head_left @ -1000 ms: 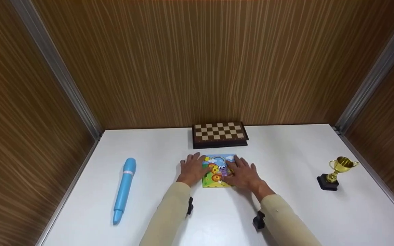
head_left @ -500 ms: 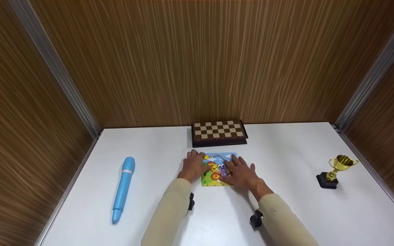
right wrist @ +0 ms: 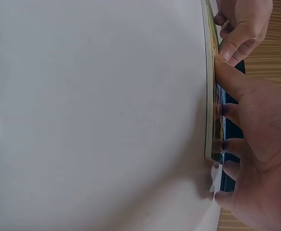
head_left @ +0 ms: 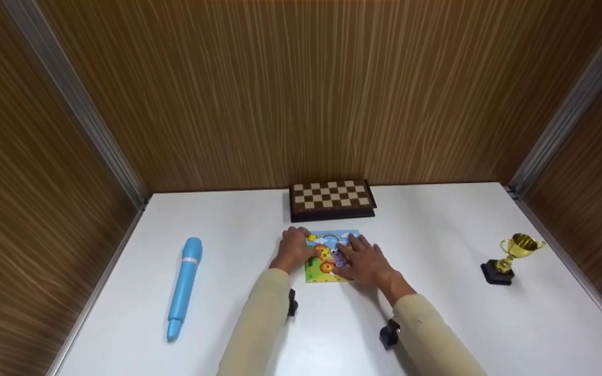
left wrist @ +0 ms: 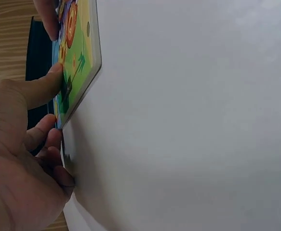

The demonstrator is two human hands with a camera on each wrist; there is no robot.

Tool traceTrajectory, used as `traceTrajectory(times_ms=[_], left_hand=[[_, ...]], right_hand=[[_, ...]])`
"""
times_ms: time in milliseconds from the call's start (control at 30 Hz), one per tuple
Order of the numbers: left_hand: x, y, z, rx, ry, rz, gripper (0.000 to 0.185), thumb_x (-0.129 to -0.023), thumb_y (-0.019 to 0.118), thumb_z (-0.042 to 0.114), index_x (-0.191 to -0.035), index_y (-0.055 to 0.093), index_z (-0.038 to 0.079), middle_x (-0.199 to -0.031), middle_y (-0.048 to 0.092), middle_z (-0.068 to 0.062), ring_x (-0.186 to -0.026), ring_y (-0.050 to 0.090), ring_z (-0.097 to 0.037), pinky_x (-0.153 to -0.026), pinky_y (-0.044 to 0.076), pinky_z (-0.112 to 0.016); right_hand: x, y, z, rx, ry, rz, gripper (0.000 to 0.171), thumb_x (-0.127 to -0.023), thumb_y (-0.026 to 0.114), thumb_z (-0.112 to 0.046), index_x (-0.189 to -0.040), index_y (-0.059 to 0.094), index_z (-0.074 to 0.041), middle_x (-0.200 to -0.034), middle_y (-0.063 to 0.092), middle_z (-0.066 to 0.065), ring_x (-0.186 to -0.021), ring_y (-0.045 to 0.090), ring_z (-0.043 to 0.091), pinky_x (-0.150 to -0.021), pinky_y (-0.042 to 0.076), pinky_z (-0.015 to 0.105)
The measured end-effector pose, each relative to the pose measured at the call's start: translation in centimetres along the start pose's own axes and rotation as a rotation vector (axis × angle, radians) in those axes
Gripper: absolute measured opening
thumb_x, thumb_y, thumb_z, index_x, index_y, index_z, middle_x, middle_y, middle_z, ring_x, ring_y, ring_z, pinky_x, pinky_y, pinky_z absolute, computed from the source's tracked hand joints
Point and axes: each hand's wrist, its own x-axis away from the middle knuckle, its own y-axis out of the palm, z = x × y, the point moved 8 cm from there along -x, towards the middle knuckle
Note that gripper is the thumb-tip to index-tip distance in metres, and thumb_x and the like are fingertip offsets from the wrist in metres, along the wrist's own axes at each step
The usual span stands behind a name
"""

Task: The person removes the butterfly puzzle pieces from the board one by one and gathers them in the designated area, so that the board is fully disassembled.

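A thin square cartoon picture board, with a pale edge and rounded corners, lies on the white table in the middle of the head view. My left hand is at its left side. In the left wrist view that thumb presses on the printed face, while the index finger meets the board's edge and the other fingers curl below. My right hand rests spread over the board's right part. In the right wrist view, several of its fingertips touch the face, and the little finger reaches past the board's end to the table.
Behind the board stands a folded chessboard box against the wood-grain wall. Far left lies a long blue microphone-shaped stick. A gold trophy cup on a black base stands at the far right of the white table.
The left hand's fingers have drawn in from spread to curled at the board's left edge. The right hand stays spread on the board. The head view has shifted slightly.
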Motion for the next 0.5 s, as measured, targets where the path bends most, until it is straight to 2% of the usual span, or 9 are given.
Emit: traceTrajectory(times_ms=[167, 500], left_hand=[[-0.28, 0.13, -0.08, -0.005, -0.01, -0.007, 0.051, -0.08, 0.078, 0.03, -0.121, 0.06, 0.006, -0.117, 0.053, -0.01, -0.11, 0.048, -0.026, -0.099, 0.042, -0.041], [-0.71, 0.18, 0.31, -0.053, 0.012, -0.01, 0.05, -0.079, 0.078, 0.028, -0.119, 0.059, 0.004, -0.115, 0.058, -0.012, -0.112, 0.05, -0.029, -0.099, 0.04, -0.045]], right_hand=[[0.02, 0.0, -0.72, 0.007, -0.066, -0.015, 0.066, -0.095, 0.049, -0.053, -0.151, 0.033, -0.022, -0.162, 0.019, 0.01, -0.148, 0.016, 0.04, -0.113, 0.019, 0.064], [0.07, 0.01, -0.79, 0.039, -0.073, -0.017, 0.065, -0.096, 0.047, -0.054, -0.152, 0.031, -0.025, -0.162, 0.02, 0.007, -0.148, 0.017, 0.038, -0.112, 0.021, 0.063]])
